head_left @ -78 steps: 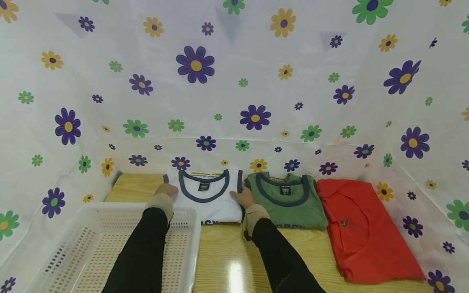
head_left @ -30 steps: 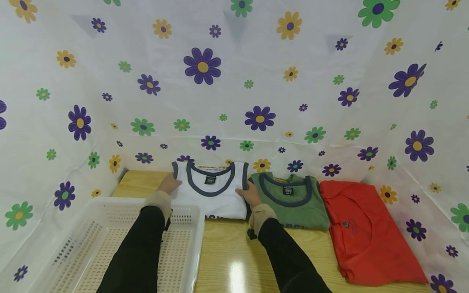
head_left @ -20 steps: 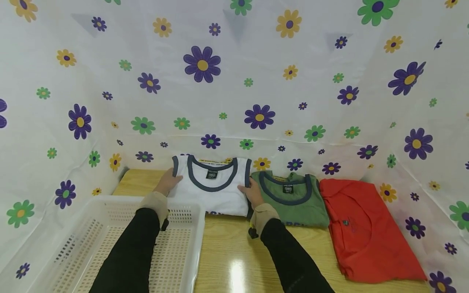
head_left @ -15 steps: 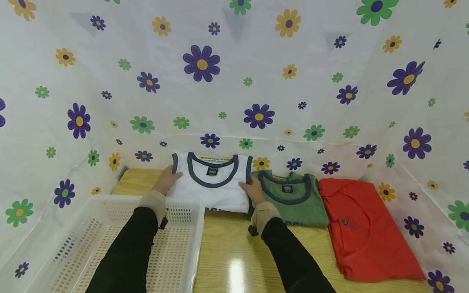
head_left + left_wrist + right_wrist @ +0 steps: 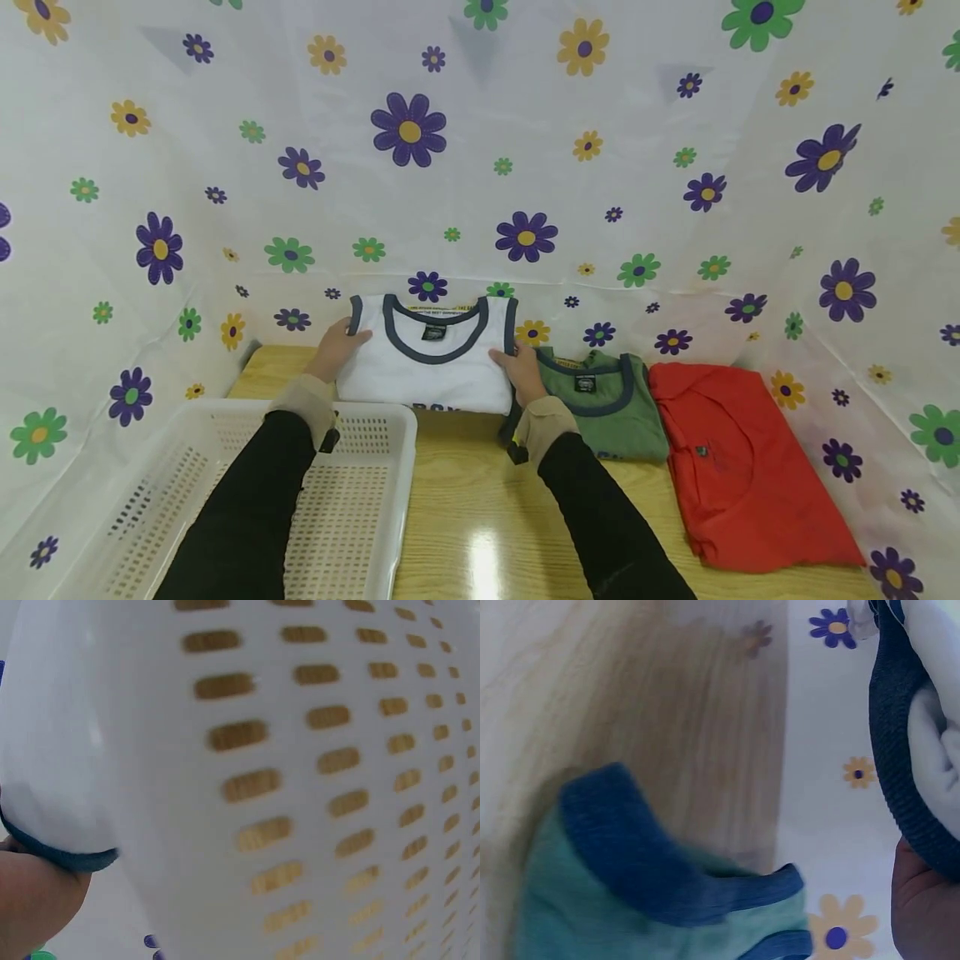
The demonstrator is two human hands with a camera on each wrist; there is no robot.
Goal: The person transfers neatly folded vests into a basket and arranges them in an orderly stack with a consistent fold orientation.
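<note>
A folded white shirt (image 5: 442, 385) with dark trim at its neck and sleeve edges hangs above the table between both hands. My left hand (image 5: 335, 348) grips its left side, thumb on the front. On the opposite side, my right hand (image 5: 521, 372) pinches the cloth below the trimmed sleeve edge. The fingers behind the shirt are hidden. In the right wrist view, the right hand (image 5: 928, 911) shows at the white shirt's dark trim (image 5: 900, 742). A folded green shirt (image 5: 622, 425) lies just right of the right hand, partly covered by it.
A white perforated basket (image 5: 408, 467) stands at the left, under my left forearm; its wall (image 5: 172, 825) fills much of the left wrist view. A folded red shirt (image 5: 780, 492) lies at the right of the wooden table (image 5: 465, 500). Flower-printed cloth (image 5: 450, 192) surrounds the table.
The white shirt has risen off the table, held by both hands, and its lower edge now hangs higher. The basket, green shirt and red shirt have stayed in place.
</note>
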